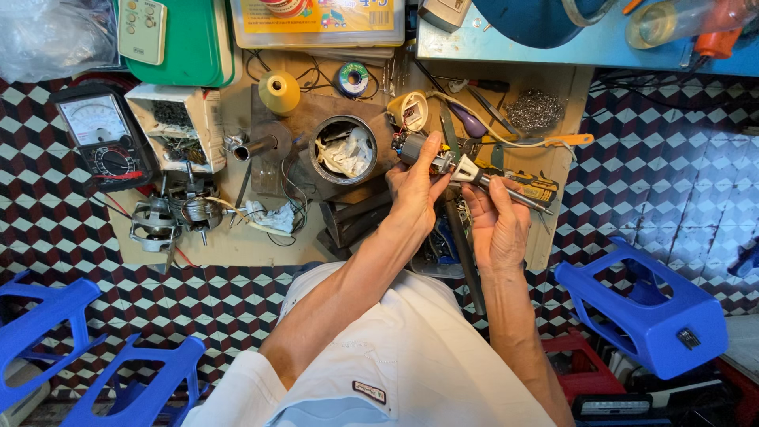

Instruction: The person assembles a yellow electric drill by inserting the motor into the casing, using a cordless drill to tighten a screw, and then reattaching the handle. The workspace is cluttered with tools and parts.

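Observation:
My left hand [415,186] grips a small grey motor rotor with copper windings [409,147] above a low wooden work board [237,245]. My right hand [498,225] holds a metal tool, like an adjustable wrench [468,170], whose head meets the rotor's shaft end. A yellow-and-black screwdriver [534,190] lies just beyond my right fingers. Both forearms reach forward over my lap in a white shirt.
On the board sit a metal can holding crumpled paper [345,150], a disassembled motor [170,217], a yellow thread cone [279,92], a solder spool [353,78] and steel wool [535,108]. An analog multimeter [103,134] lies left. Blue plastic stools [644,304] flank me on the patterned floor.

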